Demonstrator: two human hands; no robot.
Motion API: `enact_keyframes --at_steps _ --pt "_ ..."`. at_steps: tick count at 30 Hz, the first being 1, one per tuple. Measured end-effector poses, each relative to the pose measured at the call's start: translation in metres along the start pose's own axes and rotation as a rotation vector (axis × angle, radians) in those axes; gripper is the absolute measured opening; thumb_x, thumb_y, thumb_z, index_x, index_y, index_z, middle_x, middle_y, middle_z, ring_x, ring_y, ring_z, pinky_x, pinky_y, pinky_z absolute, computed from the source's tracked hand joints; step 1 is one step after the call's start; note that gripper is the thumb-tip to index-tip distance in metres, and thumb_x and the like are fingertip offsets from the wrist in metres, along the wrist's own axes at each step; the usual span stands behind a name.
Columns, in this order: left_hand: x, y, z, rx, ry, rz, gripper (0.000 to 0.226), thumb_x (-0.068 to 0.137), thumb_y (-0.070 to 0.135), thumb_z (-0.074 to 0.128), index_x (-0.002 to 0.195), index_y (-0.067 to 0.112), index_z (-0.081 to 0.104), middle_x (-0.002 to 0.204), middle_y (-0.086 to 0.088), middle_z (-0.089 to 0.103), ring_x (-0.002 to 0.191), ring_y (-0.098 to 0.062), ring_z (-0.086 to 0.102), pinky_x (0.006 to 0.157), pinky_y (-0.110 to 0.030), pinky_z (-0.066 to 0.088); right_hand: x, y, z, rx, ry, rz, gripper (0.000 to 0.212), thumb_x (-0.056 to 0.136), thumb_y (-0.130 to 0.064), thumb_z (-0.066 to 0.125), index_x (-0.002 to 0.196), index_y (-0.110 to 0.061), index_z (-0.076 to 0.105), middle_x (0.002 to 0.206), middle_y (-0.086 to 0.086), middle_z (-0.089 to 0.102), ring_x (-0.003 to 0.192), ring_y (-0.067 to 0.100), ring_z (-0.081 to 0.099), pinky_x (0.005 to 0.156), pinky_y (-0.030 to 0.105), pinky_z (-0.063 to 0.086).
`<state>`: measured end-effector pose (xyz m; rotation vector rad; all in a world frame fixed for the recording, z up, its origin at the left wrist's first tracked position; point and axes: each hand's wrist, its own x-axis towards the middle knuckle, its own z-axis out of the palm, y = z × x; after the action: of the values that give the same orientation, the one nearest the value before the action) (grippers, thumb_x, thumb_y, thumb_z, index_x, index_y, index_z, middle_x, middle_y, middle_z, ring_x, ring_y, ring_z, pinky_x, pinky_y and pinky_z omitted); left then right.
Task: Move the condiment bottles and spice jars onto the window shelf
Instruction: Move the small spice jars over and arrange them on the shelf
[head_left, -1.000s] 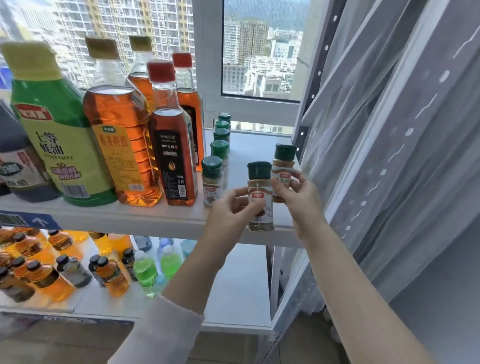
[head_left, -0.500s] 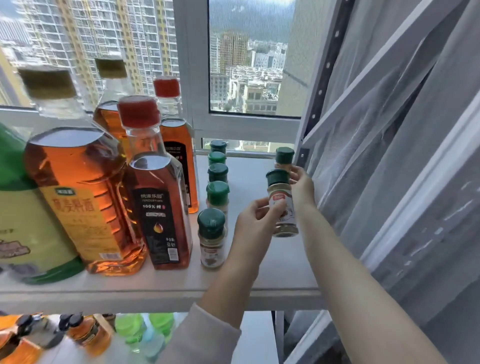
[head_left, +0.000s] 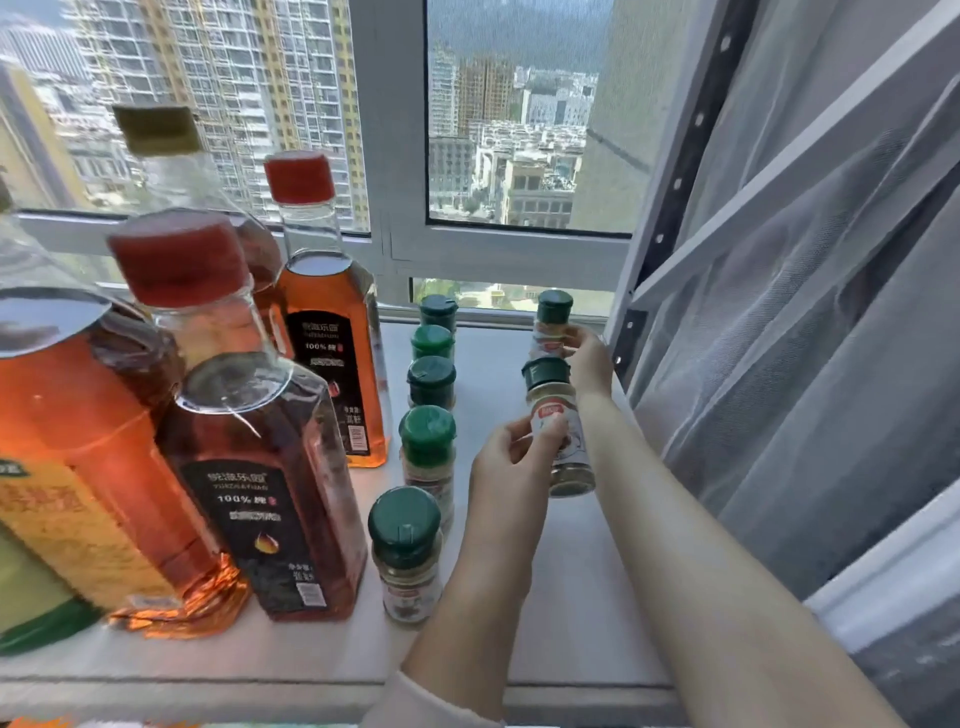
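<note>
Our left hand (head_left: 511, 460) pinches the near spice jar (head_left: 563, 441) at its label, thumb and fingertips curled onto it. Our right hand (head_left: 589, 361) curls round the far spice jar (head_left: 551, 319) just behind it, close to the window frame (head_left: 509, 249). Both jars are over the right side of the window shelf (head_left: 582, 582); we cannot tell whether the near one, slightly tilted, touches it. To their left stands a row of five green-capped jars (head_left: 427, 447), then the amber oil bottles (head_left: 332, 364). A sheer curtain (head_left: 805, 364) hangs at right.
</note>
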<state>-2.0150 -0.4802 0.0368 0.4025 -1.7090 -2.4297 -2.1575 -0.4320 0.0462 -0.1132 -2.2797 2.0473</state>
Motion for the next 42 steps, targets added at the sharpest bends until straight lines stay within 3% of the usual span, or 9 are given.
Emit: enact_keyframes --at_steps 2,13,17,20,23,27,31,39,42 --pt "0.003 -0.001 -0.002 0.002 0.008 -0.001 0.023 0.088 0.026 0.058 0.107 0.015 0.060 0.096 -0.006 0.068 0.081 -0.015 0.065 0.069 -0.022 0.048 0.004 0.003 0.002 -0.028 0.014 -0.027 0.035 0.084 -0.017 0.054 0.117 -0.003 0.056 0.118 0.017 0.061 0.099 0.024 0.057 0.097 0.037 0.046" --pt "0.009 0.000 -0.002 0.022 0.016 0.008 0.030 0.089 0.026 0.057 0.115 0.011 0.059 0.103 -0.010 0.069 0.085 -0.018 0.066 0.072 -0.024 0.050 0.017 0.015 -0.002 -0.082 0.019 -0.003 0.039 0.085 -0.007 0.062 0.122 -0.011 0.052 0.121 0.011 0.061 0.104 0.028 0.061 0.084 0.039 0.055" --pt "0.009 -0.001 -0.002 0.071 0.039 0.016 0.035 0.089 0.028 0.058 0.120 0.010 0.057 0.108 -0.011 0.067 0.091 -0.022 0.065 0.075 -0.027 0.051 0.009 0.002 -0.015 -0.092 0.046 -0.009 0.061 0.084 -0.008 0.065 0.140 -0.012 0.038 0.139 0.005 0.047 0.122 0.025 0.049 0.075 0.014 0.050" --pt "0.008 0.000 -0.002 0.080 0.055 0.005 0.037 0.089 0.026 0.057 0.123 0.011 0.054 0.112 -0.012 0.065 0.093 -0.023 0.063 0.084 -0.034 0.052 -0.007 -0.019 -0.031 -0.056 0.136 -0.091 0.057 0.087 -0.021 0.064 0.138 -0.009 0.041 0.128 0.005 0.055 0.118 0.023 0.053 0.099 0.031 0.045" --pt "0.007 0.002 0.002 0.092 0.061 0.010 0.037 0.091 0.024 0.055 0.125 0.012 0.051 0.113 -0.007 0.064 0.092 -0.016 0.062 0.075 -0.023 0.050 -0.033 -0.034 -0.043 -0.094 0.028 -0.110 0.050 0.086 -0.034 0.063 0.127 -0.009 0.051 0.107 0.001 0.057 0.104 0.019 0.058 0.093 0.034 0.050" --pt "0.006 0.006 0.009 0.144 0.052 0.045 0.035 0.093 0.019 0.053 0.127 0.013 0.048 0.111 -0.005 0.061 0.084 -0.009 0.058 0.055 -0.010 0.045 -0.057 -0.039 -0.053 -0.121 -0.177 -0.086 0.052 0.081 -0.037 0.067 0.120 -0.007 0.054 0.098 0.001 0.060 0.081 0.009 0.060 0.074 0.024 0.052" --pt "0.005 0.009 0.015 0.182 0.031 0.081 0.035 0.093 0.016 0.053 0.127 0.010 0.047 0.106 -0.006 0.060 0.077 -0.007 0.057 0.051 -0.008 0.048 -0.065 -0.037 -0.057 -0.149 -0.222 -0.065 0.050 0.077 -0.034 0.072 0.116 -0.007 0.057 0.111 0.010 0.065 0.100 0.023 0.063 0.081 0.034 0.054" --pt "0.002 0.006 0.021 0.209 0.011 0.102 0.036 0.092 0.012 0.053 0.127 0.008 0.047 0.095 -0.002 0.061 0.070 -0.007 0.057 0.061 -0.018 0.050 -0.063 -0.025 -0.061 -0.128 -0.201 -0.089 0.045 0.071 -0.020 0.078 0.110 -0.004 0.063 0.102 0.013 0.069 0.093 0.026 0.067 0.079 0.038 0.057" --pt "0.000 0.007 0.020 0.271 0.022 0.101 0.049 0.092 0.015 0.055 0.137 0.010 0.038 0.118 -0.005 0.057 0.096 -0.012 0.059 0.078 -0.019 0.047 -0.058 -0.020 -0.061 -0.153 -0.143 -0.130 0.043 0.068 -0.020 0.082 0.107 -0.012 0.065 0.103 0.007 0.069 0.098 0.025 0.065 0.089 0.045 0.053"
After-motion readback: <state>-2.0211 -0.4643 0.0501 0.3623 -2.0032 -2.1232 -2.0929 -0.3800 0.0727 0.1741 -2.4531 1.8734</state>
